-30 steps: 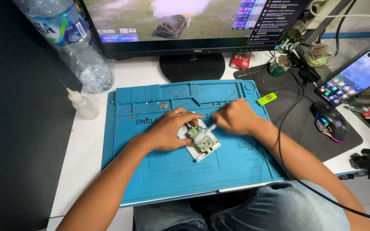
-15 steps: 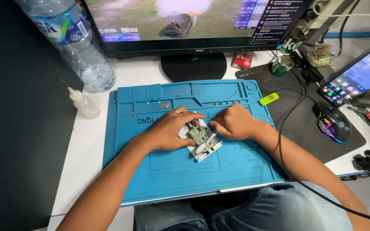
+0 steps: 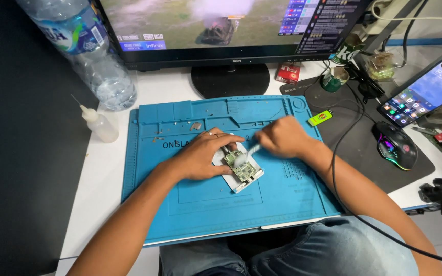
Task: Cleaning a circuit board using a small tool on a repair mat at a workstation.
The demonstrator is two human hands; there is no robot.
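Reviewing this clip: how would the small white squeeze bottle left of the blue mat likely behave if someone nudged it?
The squeeze bottle looks light, so a nudge would probably slide it on the white desk. Its thin needle tip stands tilted, so it may tip easily. Once down, its round body would likely roll.

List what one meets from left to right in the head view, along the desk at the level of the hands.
Small white squeeze bottle → left hand → green circuit board → right hand → yellow-green lighter → computer mouse with coloured lights.
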